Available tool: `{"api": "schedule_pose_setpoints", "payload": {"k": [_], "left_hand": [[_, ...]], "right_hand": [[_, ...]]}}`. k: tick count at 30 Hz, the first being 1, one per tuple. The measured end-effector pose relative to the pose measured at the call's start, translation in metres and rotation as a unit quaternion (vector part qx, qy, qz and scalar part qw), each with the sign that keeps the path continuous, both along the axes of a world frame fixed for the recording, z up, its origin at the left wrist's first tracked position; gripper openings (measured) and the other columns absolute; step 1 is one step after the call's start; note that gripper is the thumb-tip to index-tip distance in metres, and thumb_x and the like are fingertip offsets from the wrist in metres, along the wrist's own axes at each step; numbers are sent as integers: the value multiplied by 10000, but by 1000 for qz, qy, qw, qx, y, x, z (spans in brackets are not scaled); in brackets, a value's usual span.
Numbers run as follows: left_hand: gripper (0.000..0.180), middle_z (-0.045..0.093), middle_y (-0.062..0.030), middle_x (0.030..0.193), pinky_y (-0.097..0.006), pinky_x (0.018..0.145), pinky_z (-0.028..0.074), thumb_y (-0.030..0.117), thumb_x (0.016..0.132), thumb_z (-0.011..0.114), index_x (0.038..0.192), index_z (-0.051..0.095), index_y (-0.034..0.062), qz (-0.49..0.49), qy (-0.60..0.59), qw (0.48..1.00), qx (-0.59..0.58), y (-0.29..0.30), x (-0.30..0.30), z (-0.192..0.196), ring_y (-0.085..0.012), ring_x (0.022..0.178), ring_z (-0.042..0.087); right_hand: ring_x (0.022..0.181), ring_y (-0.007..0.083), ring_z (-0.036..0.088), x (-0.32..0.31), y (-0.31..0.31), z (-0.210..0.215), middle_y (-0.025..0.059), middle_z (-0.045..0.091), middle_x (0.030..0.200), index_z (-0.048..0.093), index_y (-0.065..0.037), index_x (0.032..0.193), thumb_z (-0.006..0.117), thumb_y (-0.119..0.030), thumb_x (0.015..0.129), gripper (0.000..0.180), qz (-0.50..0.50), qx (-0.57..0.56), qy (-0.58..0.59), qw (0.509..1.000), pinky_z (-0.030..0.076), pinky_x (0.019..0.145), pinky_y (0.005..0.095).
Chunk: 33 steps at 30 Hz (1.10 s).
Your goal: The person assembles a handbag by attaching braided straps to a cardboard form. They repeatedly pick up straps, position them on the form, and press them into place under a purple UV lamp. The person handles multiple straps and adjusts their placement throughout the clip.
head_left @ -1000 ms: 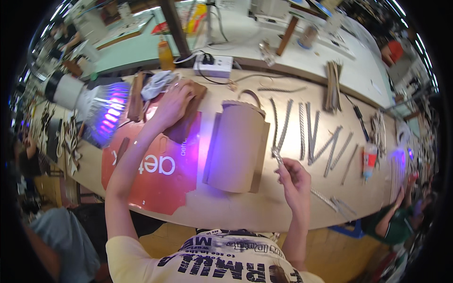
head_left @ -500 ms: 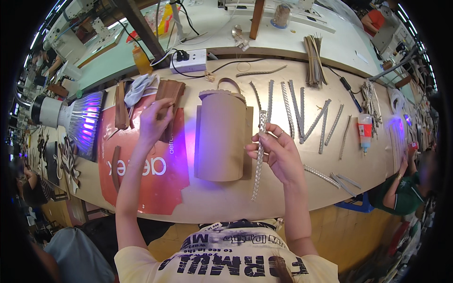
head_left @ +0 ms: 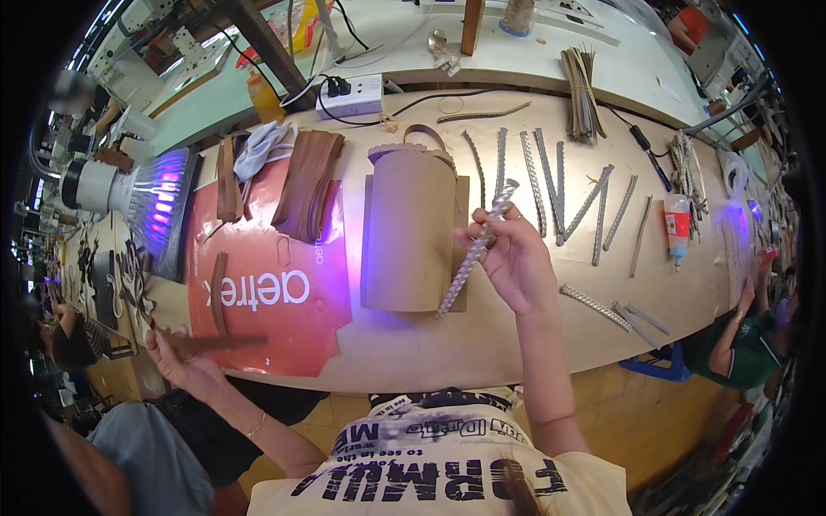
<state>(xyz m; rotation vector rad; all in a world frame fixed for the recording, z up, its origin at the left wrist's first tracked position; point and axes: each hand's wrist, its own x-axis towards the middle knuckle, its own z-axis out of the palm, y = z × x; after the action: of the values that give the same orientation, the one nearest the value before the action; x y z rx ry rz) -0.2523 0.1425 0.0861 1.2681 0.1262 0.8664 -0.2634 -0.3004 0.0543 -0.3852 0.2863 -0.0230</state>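
Note:
In my right hand [head_left: 516,258] is a silvery braided strap [head_left: 469,267], pinched near its upper end and slanting down to the left. It passes in front of the right edge of a tan half-round form [head_left: 409,232] with a scalloped top. My left hand [head_left: 185,365], low on the left, grips one end of a brown leather strip [head_left: 228,342], blurred by motion. That strip crosses the lower left part of a red sheet [head_left: 284,335]. A stack of brown leather strips [head_left: 308,185] lies at the sheet's top, and one narrow strip [head_left: 219,292] rests on it.
Several grey braided straps [head_left: 533,185] lie to the right of the form. Beyond them are a bundle of thin strips [head_left: 581,90] and a red-and-white bottle [head_left: 676,225]. A lit lamp [head_left: 155,198] stands at left; a power strip [head_left: 350,96] sits behind. A co-worker [head_left: 740,348] is at right.
My left hand has left the leather stack and swung down to the lower left with a brown strip. In my right hand, the braided strap has tilted from near upright to slanting.

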Motion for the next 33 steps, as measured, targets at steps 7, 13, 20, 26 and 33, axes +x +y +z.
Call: {"api": "schedule_pose_setpoints", "payload": {"k": [7,13,20,26,33], "left_hand": [[88,533,-50,768,-240,560,419,72,937,541,1021,528,51,-406,-23,914,14,-101,-16,22,-112,600,486],[72,629,-83,863,-233,601,502,17,912,595,980,586,-3,-544,81,831,81,-203,-26,39,-118,698,606],[144,646,-82,960,-227,746,527,22,938,597,1067,588,-40,-433,86,893,85,-243,22,20,-105,750,631],[163,656,-91,924,-267,768,553,29,962,555,1109,580,-36,-309,180,928,104,-228,50,-40,-140,802,657],[218,657,-74,991,-214,726,508,44,945,595,1154,579,-16,-301,265,916,16,-204,38,-72,-118,859,651]], "right_hand": [[483,140,468,-11,-15,2,164,539,943,478,-23,1096,382,-139,910,239,127,336,-286,889,410,450,293],[307,123,339,-15,-17,22,243,565,809,470,26,977,352,-115,968,184,136,466,-403,776,376,295,256],[514,143,481,-13,-24,33,179,599,846,530,-10,950,357,-133,976,214,84,352,-357,861,489,443,285],[620,134,474,-2,-23,32,103,590,928,536,-87,1150,408,-340,1033,306,19,34,-47,998,420,578,283],[678,116,452,23,-2,38,54,513,897,486,-122,1240,463,-295,1031,272,34,-79,46,995,440,638,284]]}}
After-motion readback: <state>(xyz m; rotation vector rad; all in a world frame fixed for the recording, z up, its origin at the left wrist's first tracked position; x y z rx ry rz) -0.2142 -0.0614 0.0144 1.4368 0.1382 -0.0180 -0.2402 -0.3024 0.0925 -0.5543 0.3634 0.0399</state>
